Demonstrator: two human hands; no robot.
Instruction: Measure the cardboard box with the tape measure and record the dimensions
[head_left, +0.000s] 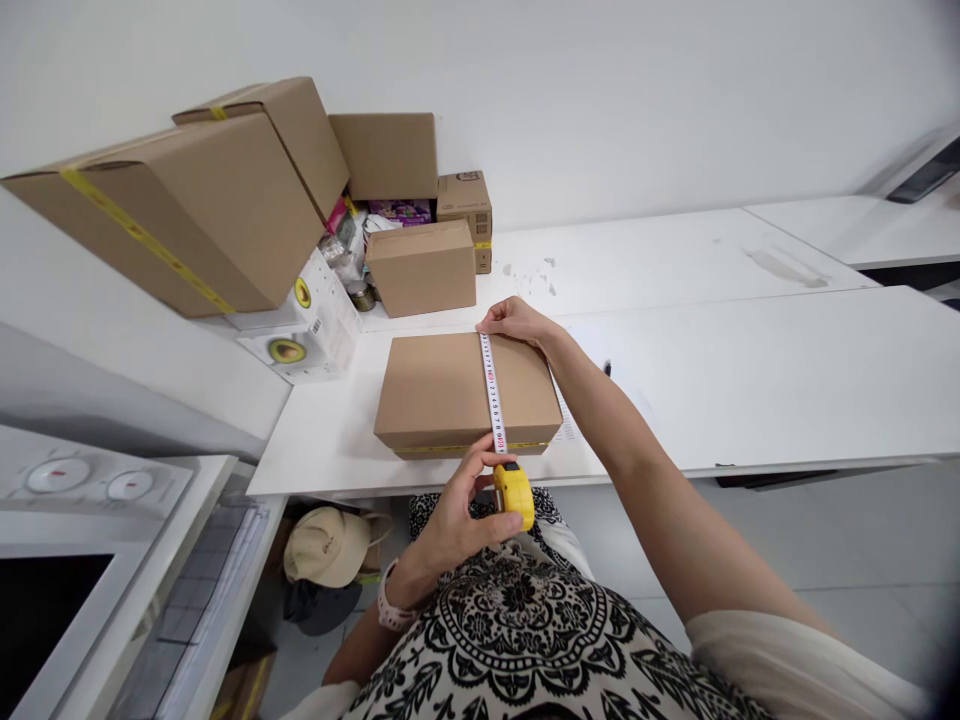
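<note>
A closed brown cardboard box [435,385] lies on the white table, with yellow tape along its near side. Across its top runs the white blade of a yellow tape measure [517,497], from the far edge to the near edge. My left hand [465,500] holds the tape measure's case just off the near side of the box, its fingers around the case and by the blade. At the far edge, my right hand [516,322] pinches the blade's end against the box.
More cardboard boxes [424,270] and packed goods stand at the back left, with large boxes [187,210] stacked on white avocado-printed cartons [315,330]. A black pen [607,369] and paper lie right of my forearm. Below the table, a beige cap [326,545] sits on a shelf.
</note>
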